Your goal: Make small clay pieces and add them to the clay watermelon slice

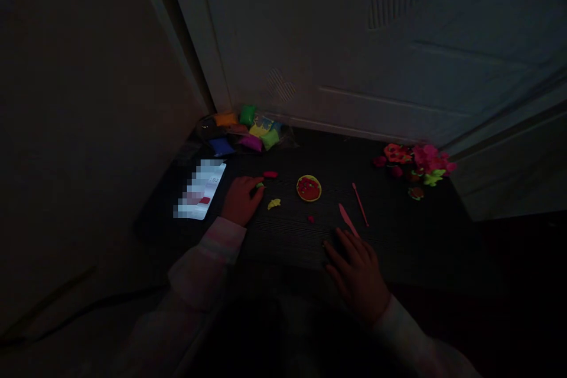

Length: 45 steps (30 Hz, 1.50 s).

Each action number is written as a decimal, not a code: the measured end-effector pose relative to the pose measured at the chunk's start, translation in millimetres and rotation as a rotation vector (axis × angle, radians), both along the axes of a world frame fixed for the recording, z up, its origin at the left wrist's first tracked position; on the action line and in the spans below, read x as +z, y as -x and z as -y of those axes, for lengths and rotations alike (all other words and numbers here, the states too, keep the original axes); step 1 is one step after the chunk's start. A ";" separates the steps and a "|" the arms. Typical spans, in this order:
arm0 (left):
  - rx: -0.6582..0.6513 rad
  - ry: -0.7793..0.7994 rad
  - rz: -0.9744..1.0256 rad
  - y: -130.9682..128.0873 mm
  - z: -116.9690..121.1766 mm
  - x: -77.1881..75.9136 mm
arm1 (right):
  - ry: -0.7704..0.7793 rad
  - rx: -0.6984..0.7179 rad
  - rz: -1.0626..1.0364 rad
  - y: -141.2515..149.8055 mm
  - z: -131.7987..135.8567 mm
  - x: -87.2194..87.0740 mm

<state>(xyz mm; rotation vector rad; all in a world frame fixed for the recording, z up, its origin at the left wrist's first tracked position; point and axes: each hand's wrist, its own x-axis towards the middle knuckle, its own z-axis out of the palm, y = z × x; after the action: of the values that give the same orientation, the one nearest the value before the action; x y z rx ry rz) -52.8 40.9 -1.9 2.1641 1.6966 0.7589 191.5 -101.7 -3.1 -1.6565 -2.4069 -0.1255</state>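
My left hand (243, 199) rests on the dark table with its thumb and index finger closed about a small green lump of modelling clay (260, 186). Just beyond those fingertips lies a red clay piece (270, 175), and a yellow clay scrap (274, 204) is to their right. My right hand (357, 271) lies with fingers spread on the near side of the table, holding nothing. Its fingertips come close to a pink plastic knife (348, 220); contact is unclear. Between the hands sits a round clay disc (309, 188), red with a yellow rim and small bits on top. A tiny red bit (311, 220) lies below it.
A thin pink tool (360, 205) lies right of the knife. Colourful clay packets (250, 133) are heaped at the back left, near a lit phone (201, 189). Pink, red and green clay shapes (420, 164) cluster at the right. A pale door (336, 41) stands behind the table. Lighting is dim.
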 end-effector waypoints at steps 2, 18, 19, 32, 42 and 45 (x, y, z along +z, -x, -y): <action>-0.001 -0.003 0.004 -0.1 0.1 0.0 | 0.010 0.037 0.003 -1.1 1.5 0.2; 0.003 -0.024 -0.006 0.5 -0.4 -1.6 | 0.041 0.033 0.033 5.7 0.9 0.3; 0.003 -0.027 -0.007 0.6 -0.6 -2.0 | 0.041 0.010 0.037 5.7 0.5 0.1; 0.011 -0.001 -0.020 0.1 0.0 0.2 | 0.043 0.050 -0.007 5.0 1.9 -2.8; 0.012 -0.015 -0.001 0.2 -0.5 -1.4 | 0.037 0.071 0.007 7.8 2.3 2.5; 0.011 -0.020 -0.008 0.4 -0.8 -2.4 | 0.020 0.003 -0.019 7.9 -0.8 2.3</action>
<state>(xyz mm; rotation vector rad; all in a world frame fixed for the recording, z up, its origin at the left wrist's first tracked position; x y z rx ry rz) -53.2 41.7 -4.3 2.1756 1.7132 0.7742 183.6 -100.9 -0.8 -1.6548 -2.4046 -0.0848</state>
